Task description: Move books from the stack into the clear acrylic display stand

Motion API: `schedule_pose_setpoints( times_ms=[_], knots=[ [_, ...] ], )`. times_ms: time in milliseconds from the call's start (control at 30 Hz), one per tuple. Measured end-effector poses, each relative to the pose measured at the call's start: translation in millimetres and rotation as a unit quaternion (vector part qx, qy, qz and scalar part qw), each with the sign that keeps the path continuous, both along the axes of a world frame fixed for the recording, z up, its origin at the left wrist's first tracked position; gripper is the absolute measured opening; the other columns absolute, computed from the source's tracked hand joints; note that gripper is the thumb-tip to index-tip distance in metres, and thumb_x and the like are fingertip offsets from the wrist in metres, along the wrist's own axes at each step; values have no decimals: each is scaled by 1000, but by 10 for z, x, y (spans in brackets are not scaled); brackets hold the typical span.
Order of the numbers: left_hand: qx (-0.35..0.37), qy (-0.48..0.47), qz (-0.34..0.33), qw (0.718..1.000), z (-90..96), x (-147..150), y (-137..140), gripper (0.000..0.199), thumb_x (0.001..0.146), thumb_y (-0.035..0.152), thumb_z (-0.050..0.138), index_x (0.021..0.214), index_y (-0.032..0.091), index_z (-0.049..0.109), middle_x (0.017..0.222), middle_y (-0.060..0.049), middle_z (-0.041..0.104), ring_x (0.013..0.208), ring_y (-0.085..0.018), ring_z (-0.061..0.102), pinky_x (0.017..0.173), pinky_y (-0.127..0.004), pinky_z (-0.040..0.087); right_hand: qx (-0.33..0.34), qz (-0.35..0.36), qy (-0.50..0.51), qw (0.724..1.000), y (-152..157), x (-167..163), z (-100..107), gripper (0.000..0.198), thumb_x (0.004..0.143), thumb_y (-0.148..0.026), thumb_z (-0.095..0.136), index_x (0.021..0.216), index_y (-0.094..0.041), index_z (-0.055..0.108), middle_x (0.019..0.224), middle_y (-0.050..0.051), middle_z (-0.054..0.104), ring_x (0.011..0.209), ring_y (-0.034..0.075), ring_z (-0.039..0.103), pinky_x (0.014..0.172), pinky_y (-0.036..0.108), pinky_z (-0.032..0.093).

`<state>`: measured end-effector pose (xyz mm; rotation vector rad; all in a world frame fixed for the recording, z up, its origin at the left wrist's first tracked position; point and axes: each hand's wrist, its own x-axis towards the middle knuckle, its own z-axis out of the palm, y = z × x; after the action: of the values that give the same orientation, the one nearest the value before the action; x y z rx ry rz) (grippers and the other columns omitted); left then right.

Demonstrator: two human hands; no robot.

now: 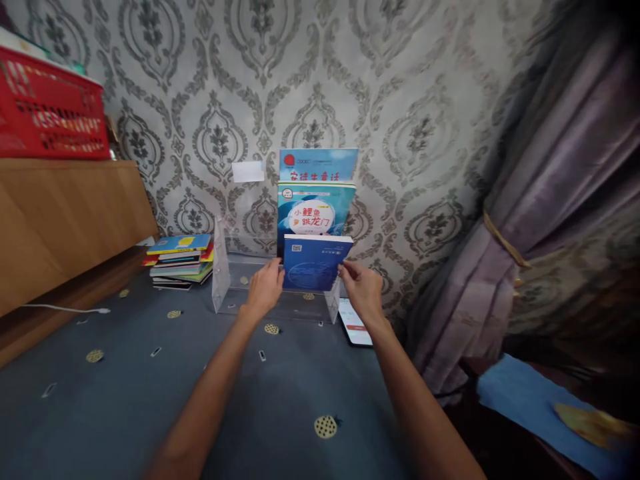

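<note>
Both of my hands grip a dark blue book (317, 263) by its sides, above the front part of a clear acrylic book rack (221, 273). My left hand (267, 287) is closed at the book's left edge; my right hand (362, 287) pinches its right edge. Behind it stands a teal book (340, 207) with a white oval on its cover. Farther back, a taller light blue book (320, 160) shows its top with red characters. The lower edge of the dark blue book is close to the rack's floor; whether it touches, I cannot tell.
A stack of books (183, 263) lies left of the rack. A phone (355, 323) rests behind my right wrist. To the left, a red basket (55, 107) sits on a wooden cabinet (75, 220), with a white cable (65, 308) below. A purple curtain (465, 287) hangs at right.
</note>
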<state>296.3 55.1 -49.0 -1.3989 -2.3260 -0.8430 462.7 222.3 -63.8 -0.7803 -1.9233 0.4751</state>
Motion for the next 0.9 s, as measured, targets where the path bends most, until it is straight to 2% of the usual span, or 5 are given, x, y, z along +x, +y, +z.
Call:
schedule_pose_setpoints(
  times_ms=[300, 367, 433, 700, 900],
  knots=[
    [148, -39, 104, 983, 139, -1118, -804, 37, 102, 30, 31, 124, 16, 57, 93, -6, 74, 75, -18, 71, 76, -28, 52, -19, 22, 8, 1000, -65, 121, -22, 41, 84, -43, 60, 107, -15, 78, 94, 13, 80, 82, 28, 75, 79, 39, 57],
    [115, -40, 164, 979, 211, -1527, -983, 40, 101, 28, 26, 124, 15, 55, 99, -8, 74, 84, -19, 72, 81, -30, 52, -16, 16, 8, 1000, -137, 188, -92, 41, 84, -45, 60, 107, -16, 78, 91, 12, 80, 78, 27, 75, 76, 38, 58],
    [-28, -7, 234, 972, 262, -1893, -1079, 38, 99, 31, 32, 122, 16, 57, 114, -11, 73, 106, -25, 68, 90, -34, 51, -14, 12, 17, 1000, -305, 263, -213, 40, 85, -46, 58, 106, -17, 77, 91, 11, 79, 75, 26, 73, 72, 37, 58],
    [-136, 11, 245, 960, 85, -2481, -750, 52, 90, 43, 53, 123, 2, 59, 134, -32, 58, 130, -43, 52, 104, -50, 43, 61, 217, -77, 971, -1411, 351, -909, 32, 101, -26, 44, 108, -23, 75, 78, 6, 72, 66, 18, 69, 63, 29, 57],
    [-166, 47, 226, 959, -55, -2602, -419, 51, 91, 34, 48, 128, -1, 55, 138, -35, 54, 137, -44, 44, 111, -62, 31, 59, 249, -113, 960, -1471, 315, -1090, 34, 103, -27, 42, 108, -21, 75, 77, 7, 71, 68, 18, 70, 65, 29, 59]
  ],
)
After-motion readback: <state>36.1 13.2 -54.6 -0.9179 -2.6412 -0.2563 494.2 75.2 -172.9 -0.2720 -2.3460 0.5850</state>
